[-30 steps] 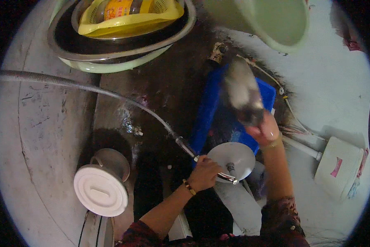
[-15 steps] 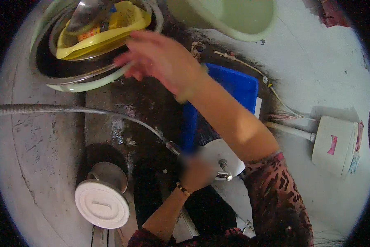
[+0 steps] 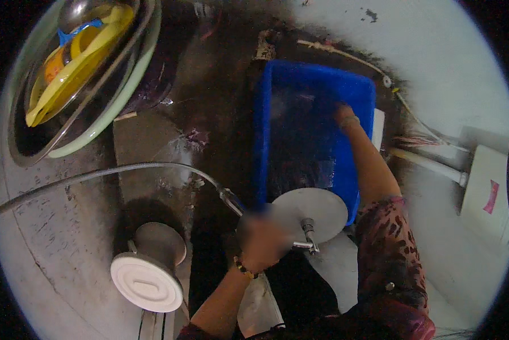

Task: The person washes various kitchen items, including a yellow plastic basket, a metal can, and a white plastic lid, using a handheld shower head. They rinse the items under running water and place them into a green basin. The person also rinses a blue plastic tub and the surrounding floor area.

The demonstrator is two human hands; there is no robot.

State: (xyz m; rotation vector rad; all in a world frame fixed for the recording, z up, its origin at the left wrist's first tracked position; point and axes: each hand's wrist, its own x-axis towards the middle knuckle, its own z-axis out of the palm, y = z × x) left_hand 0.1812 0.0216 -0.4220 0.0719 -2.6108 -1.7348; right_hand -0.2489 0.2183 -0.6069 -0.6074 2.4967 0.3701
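Observation:
My left hand [image 3: 263, 243], blurred, is closed on the metal handle of a shower head with a wide pale round plate [image 3: 283, 198]. A grey flexible hose [image 3: 147, 166] curves in from the left and meets that hand. The plate overlaps the near edge of a blue plastic tub [image 3: 365, 85]. My right hand [image 3: 345, 116] reaches down inside the tub, close to its right wall. Its fingers are dark and blurred, so I cannot see whether they hold anything. The tub's bottom looks dark, with a shiny patch [image 3: 317, 171] near the plate.
Stacked basins [image 3: 104, 133] at the far left hold a yellow basin [image 3: 76, 71] with small items. A white lid [image 3: 147, 282] tops a round container [image 3: 158, 243] at the near left. On the right, a pale box [image 3: 487, 187] joins a pipe [image 3: 427, 166] by a thin cord [image 3: 410, 113].
My right hand has moved from the stacked basins at the left into the blue tub. The view has shifted, showing more of the tub; my left hand stays on the shower head.

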